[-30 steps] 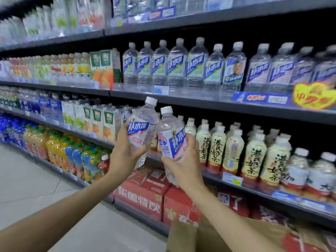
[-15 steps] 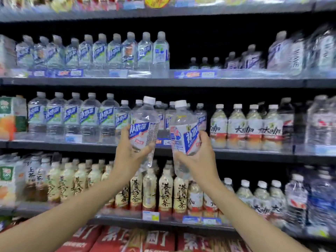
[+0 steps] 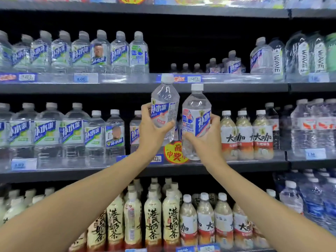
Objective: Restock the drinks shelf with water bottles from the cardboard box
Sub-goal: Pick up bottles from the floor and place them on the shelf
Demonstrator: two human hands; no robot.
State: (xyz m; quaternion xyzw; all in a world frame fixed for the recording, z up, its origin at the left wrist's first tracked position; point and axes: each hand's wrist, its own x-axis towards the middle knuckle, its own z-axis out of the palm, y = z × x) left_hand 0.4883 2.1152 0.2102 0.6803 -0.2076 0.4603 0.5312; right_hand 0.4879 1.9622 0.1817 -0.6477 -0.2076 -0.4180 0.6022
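Note:
I hold two clear water bottles with white caps and blue-and-white labels up in front of the drinks shelving. My left hand (image 3: 151, 131) grips the left bottle (image 3: 164, 104), tilted slightly right. My right hand (image 3: 207, 139) grips the right bottle (image 3: 196, 113), upright. Both bottles hang in front of the middle shelf (image 3: 236, 165), their caps near the edge of the upper shelf (image 3: 127, 87). On the upper shelf a dark gap (image 3: 160, 57) shows behind the front, with a few small bottles (image 3: 185, 67) far back. The cardboard box is out of view.
Rows of similar water bottles (image 3: 72, 51) fill the upper shelf's left side, WAVE bottles (image 3: 301, 55) its right. The middle shelf holds water bottles (image 3: 45, 130) and cream-and-red tea bottles (image 3: 245, 135). Milk tea bottles (image 3: 152, 215) fill the bottom shelf. A round red-and-yellow promo tag (image 3: 175, 152) hangs below my hands.
The view has swung up and right along the shelving, off the floor and the cartons. Both hands have risen with their bottles, from the lower shelves to the level of the middle shelf.

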